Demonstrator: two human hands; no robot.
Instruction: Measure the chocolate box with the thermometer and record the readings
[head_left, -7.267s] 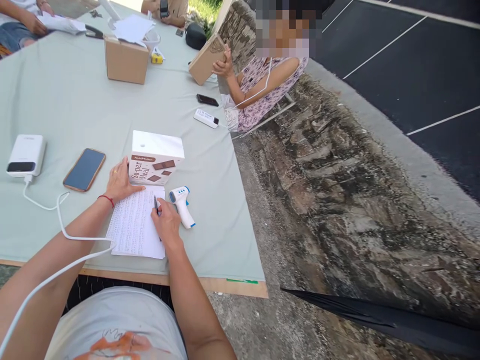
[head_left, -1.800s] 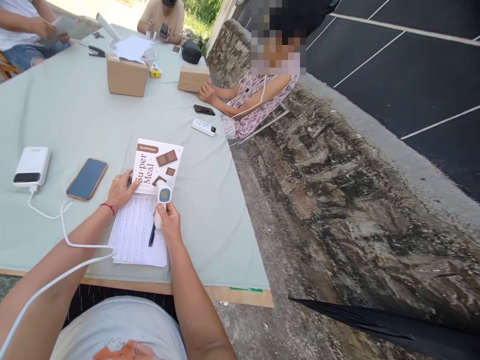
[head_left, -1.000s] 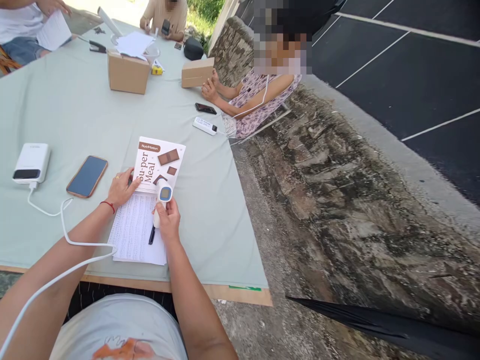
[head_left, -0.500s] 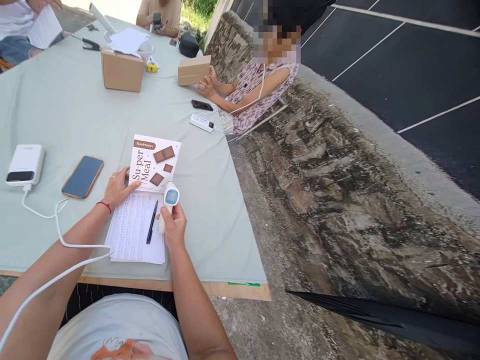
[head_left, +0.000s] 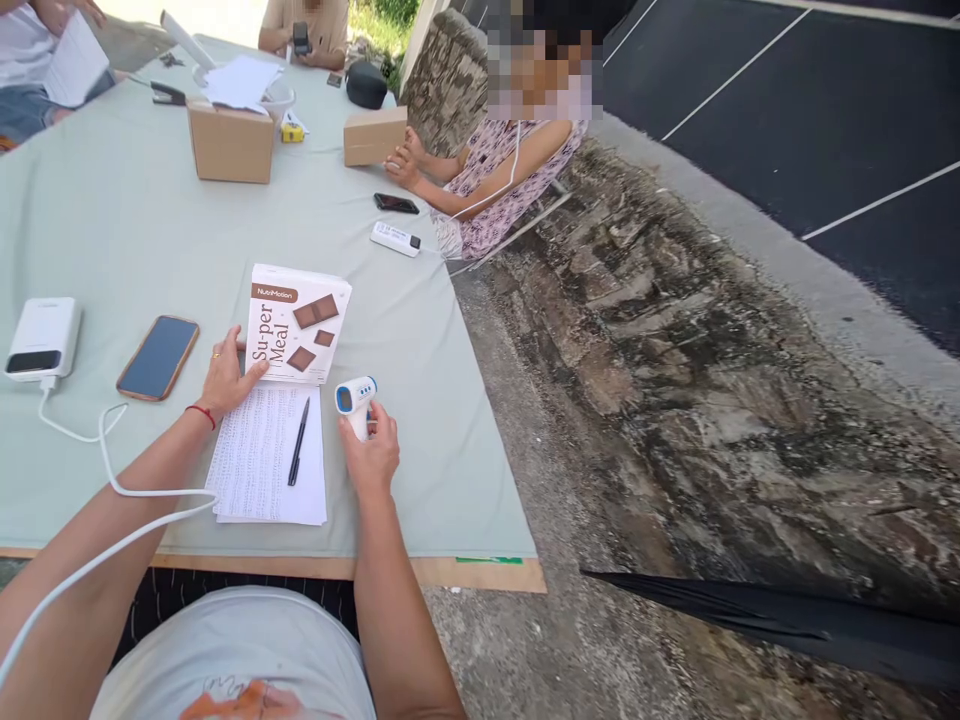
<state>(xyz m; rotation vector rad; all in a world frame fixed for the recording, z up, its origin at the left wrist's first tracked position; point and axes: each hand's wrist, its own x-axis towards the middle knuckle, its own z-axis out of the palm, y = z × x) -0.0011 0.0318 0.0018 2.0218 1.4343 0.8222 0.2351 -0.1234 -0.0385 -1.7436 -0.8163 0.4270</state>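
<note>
My left hand grips the lower left side of a white box printed "NutriMotion Su-per Meal" with brown chocolate pieces. The thumb lies across its front and the other fingers are partly hidden behind it. The box stands at the far edge of a stack of written paper sheets. A black pen rests on the sheets. Right of the papers, my right hand is closed round the handle of a white and blue infrared thermometer, with its small dark screen facing me.
A phone and a white power bank with a cable lie at left. Farther off are an open cardboard box, a black phone and a white device. A person at right holds a cardboard box; others sit behind.
My right hand has moved right, off the papers, and turned the thermometer; its screen has gone from lit blue to dark. My left hand still holds the white box, now tilted back slightly.
</note>
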